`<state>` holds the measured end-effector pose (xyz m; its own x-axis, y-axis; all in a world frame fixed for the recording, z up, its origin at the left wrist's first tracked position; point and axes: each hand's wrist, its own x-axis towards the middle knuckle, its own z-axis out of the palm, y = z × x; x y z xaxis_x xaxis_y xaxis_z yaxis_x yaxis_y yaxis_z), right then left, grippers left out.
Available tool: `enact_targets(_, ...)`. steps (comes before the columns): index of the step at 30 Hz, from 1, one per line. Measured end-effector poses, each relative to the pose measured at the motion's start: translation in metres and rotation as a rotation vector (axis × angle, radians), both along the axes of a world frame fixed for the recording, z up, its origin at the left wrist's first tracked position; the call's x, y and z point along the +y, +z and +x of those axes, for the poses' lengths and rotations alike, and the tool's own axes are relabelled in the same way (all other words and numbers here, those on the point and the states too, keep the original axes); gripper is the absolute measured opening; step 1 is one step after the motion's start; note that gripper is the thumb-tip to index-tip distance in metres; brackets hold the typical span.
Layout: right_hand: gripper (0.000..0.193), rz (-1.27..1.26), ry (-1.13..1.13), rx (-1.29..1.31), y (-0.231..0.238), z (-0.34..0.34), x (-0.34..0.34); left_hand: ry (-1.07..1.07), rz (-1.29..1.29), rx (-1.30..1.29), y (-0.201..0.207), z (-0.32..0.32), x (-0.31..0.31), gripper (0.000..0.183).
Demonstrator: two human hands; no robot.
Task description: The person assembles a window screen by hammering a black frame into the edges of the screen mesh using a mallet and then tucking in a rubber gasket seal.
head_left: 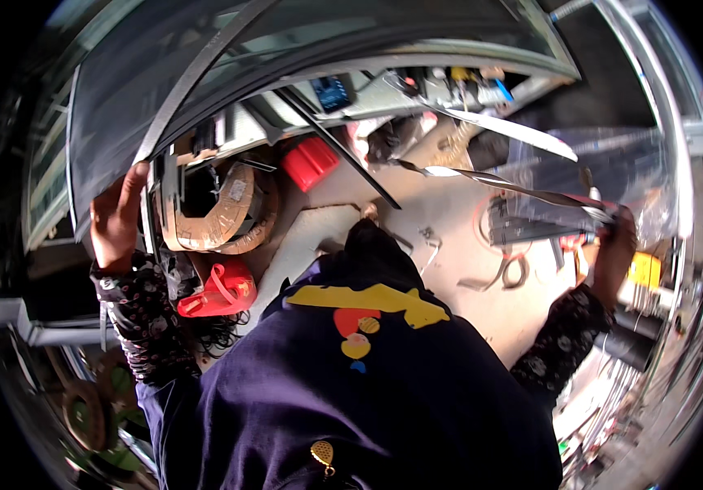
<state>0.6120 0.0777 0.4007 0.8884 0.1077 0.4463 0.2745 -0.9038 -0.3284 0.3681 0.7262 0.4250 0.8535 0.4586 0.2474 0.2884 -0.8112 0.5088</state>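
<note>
At the left, my left hand [116, 219] closes on the lower end of a long flat grey strip [204, 69], thumb uppermost. The strip runs up across a framed panel with a dark pane [319, 37]. My right hand [615, 260], off to the right, is closed round the end of a twisted, shiny strip [515, 189], which stretches left toward the middle. Its fingers are partly in shadow. A white strip [515, 133] lies above the twisted one. Thin dark bars [531, 231] and clear plastic film [588, 163] are beside my right hand.
Below the panel are cardboard-wrapped rolls [213, 216], a red container [311, 162], a red bag [225, 287] and a dark slanting bar [343, 151]. A phone-like device [331, 93] rests on the ledge. A tape ring [516, 271] lies on the floor, and a yellow box [644, 269] stands at right.
</note>
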Motion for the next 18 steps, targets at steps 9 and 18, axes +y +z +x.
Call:
enact_targets(9, 0.018, 0.903, -0.5, 0.736, -0.214, 0.002, -0.089, 0.129, -0.178, 0.279, 0.061, 0.105, -0.067, 0.043)
enact_targets(18, 0.023, -0.12, -0.103, 0.697, -0.363, 0.014, -0.178, 0.07, -0.043, 0.374, 0.056, 0.191, -0.075, 0.049)
